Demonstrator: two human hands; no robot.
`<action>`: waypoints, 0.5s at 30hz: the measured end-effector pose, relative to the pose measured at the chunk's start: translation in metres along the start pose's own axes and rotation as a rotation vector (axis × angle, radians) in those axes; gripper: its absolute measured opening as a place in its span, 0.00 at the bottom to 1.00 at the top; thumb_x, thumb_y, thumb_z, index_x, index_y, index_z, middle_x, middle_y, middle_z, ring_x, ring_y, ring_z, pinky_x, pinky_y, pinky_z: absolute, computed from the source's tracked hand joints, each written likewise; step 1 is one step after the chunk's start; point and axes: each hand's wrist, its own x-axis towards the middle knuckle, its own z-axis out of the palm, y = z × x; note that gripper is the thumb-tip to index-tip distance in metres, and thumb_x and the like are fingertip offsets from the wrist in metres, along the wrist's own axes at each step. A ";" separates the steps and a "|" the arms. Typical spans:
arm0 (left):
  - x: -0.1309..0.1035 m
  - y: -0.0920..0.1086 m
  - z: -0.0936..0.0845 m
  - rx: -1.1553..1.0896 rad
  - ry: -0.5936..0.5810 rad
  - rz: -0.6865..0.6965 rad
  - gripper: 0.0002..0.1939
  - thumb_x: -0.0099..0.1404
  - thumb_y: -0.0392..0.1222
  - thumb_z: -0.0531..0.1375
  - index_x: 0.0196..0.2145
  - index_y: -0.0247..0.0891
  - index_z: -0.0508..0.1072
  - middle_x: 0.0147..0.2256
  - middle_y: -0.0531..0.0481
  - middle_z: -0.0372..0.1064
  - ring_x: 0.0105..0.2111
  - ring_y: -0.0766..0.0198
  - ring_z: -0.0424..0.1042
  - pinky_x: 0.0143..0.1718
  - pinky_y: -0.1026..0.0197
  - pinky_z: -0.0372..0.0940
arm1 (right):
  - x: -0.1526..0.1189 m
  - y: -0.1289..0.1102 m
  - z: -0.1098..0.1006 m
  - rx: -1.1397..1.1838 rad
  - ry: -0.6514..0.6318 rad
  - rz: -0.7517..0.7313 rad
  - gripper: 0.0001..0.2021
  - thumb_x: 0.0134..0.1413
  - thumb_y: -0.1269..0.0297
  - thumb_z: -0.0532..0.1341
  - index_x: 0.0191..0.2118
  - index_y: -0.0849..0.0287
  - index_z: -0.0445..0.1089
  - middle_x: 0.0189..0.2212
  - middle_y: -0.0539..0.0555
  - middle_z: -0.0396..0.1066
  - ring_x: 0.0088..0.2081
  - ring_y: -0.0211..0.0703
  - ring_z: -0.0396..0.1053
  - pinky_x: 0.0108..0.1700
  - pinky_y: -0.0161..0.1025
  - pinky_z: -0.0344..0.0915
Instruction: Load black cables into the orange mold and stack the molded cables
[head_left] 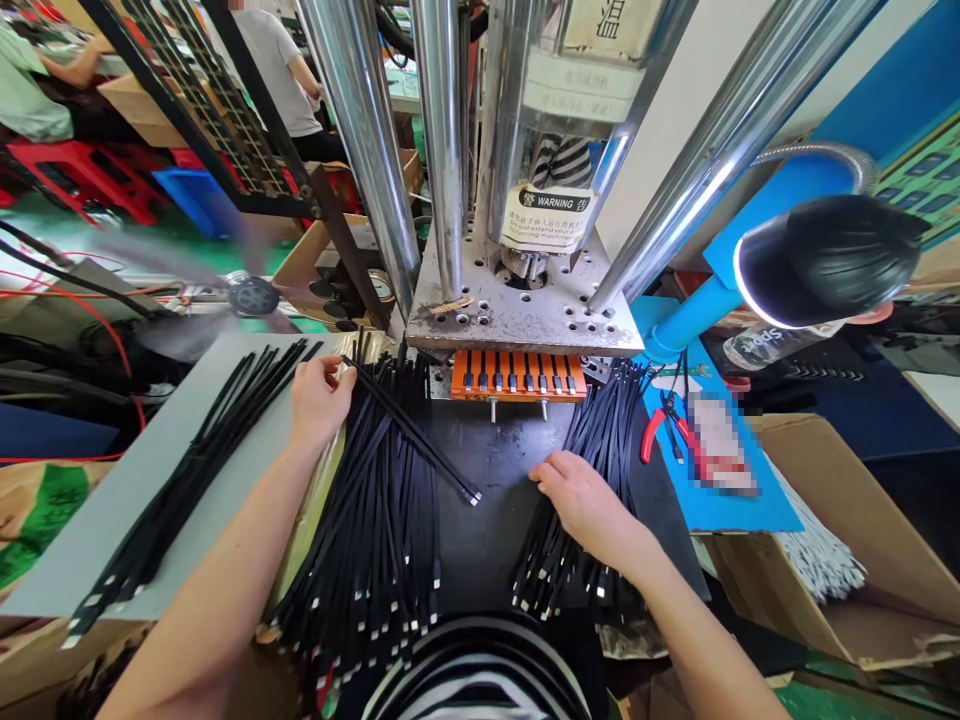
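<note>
My left hand (326, 395) is closed in a pinch on the end of a few black cables (420, 445). They slant down to the right, and their metal plugs lie over the dark tabletop. Below them a thick pile of similar cables (382, 500) spreads toward me. My right hand (589, 505) hovers over the left edge of another cable pile (615, 430), fingers curled together, with nothing visible in them. Between and beyond my hands, an orange mold block (517, 377) under the press plate (517, 325) holds several cable ends in a row.
A bundle of black cables (217, 430) lies on the white board at left. Steel columns (367, 140) rise around the press. Red-handled pliers (654, 435) lie on a blue board (727, 510) at right, below a lamp (825, 260). A fan (253, 295) spins at left; people sit behind.
</note>
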 end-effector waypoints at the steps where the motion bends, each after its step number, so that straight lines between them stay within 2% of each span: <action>1: 0.000 0.000 0.000 0.001 -0.001 -0.001 0.19 0.59 0.46 0.57 0.44 0.33 0.72 0.40 0.42 0.66 0.32 0.60 0.68 0.45 0.53 0.68 | -0.007 0.006 -0.007 0.028 0.032 0.026 0.10 0.64 0.75 0.51 0.41 0.59 0.69 0.34 0.56 0.67 0.38 0.45 0.66 0.42 0.40 0.64; 4: 0.000 -0.001 0.000 0.002 -0.005 -0.003 0.18 0.59 0.46 0.57 0.44 0.33 0.71 0.40 0.43 0.66 0.32 0.59 0.68 0.46 0.52 0.68 | -0.041 0.026 -0.034 0.124 0.096 0.155 0.13 0.67 0.67 0.48 0.40 0.57 0.69 0.35 0.56 0.69 0.37 0.44 0.69 0.40 0.40 0.67; 8: 0.000 0.000 -0.001 0.004 -0.016 0.008 0.17 0.59 0.45 0.57 0.44 0.33 0.71 0.39 0.44 0.65 0.32 0.60 0.68 0.46 0.52 0.67 | -0.122 0.055 -0.062 0.204 0.046 0.386 0.15 0.66 0.56 0.51 0.37 0.53 0.72 0.36 0.55 0.73 0.37 0.44 0.72 0.37 0.37 0.70; 10: 0.000 0.001 -0.001 0.012 -0.020 0.010 0.17 0.59 0.45 0.58 0.44 0.33 0.71 0.38 0.44 0.66 0.32 0.60 0.67 0.46 0.52 0.67 | -0.170 0.071 -0.065 0.226 -0.032 0.466 0.15 0.63 0.50 0.54 0.38 0.52 0.75 0.38 0.55 0.75 0.38 0.46 0.74 0.38 0.37 0.71; 12: 0.001 0.002 -0.001 0.020 -0.022 0.010 0.18 0.59 0.45 0.57 0.44 0.32 0.71 0.38 0.43 0.66 0.32 0.59 0.67 0.45 0.52 0.67 | -0.211 0.086 -0.061 0.213 -0.047 0.546 0.17 0.58 0.46 0.58 0.39 0.51 0.77 0.40 0.56 0.77 0.40 0.49 0.76 0.38 0.36 0.73; 14: 0.001 0.002 -0.001 0.022 -0.025 0.013 0.18 0.59 0.46 0.57 0.44 0.32 0.71 0.39 0.43 0.66 0.32 0.60 0.67 0.45 0.53 0.67 | -0.237 0.097 -0.055 0.195 -0.029 0.621 0.18 0.54 0.44 0.60 0.39 0.51 0.78 0.41 0.56 0.77 0.41 0.51 0.76 0.37 0.36 0.74; 15: 0.001 0.001 -0.001 0.022 -0.024 0.014 0.18 0.59 0.46 0.57 0.44 0.32 0.71 0.39 0.43 0.66 0.32 0.60 0.67 0.45 0.53 0.67 | -0.242 0.100 -0.052 0.188 -0.013 0.651 0.19 0.54 0.43 0.60 0.39 0.51 0.79 0.40 0.56 0.78 0.41 0.51 0.77 0.37 0.36 0.74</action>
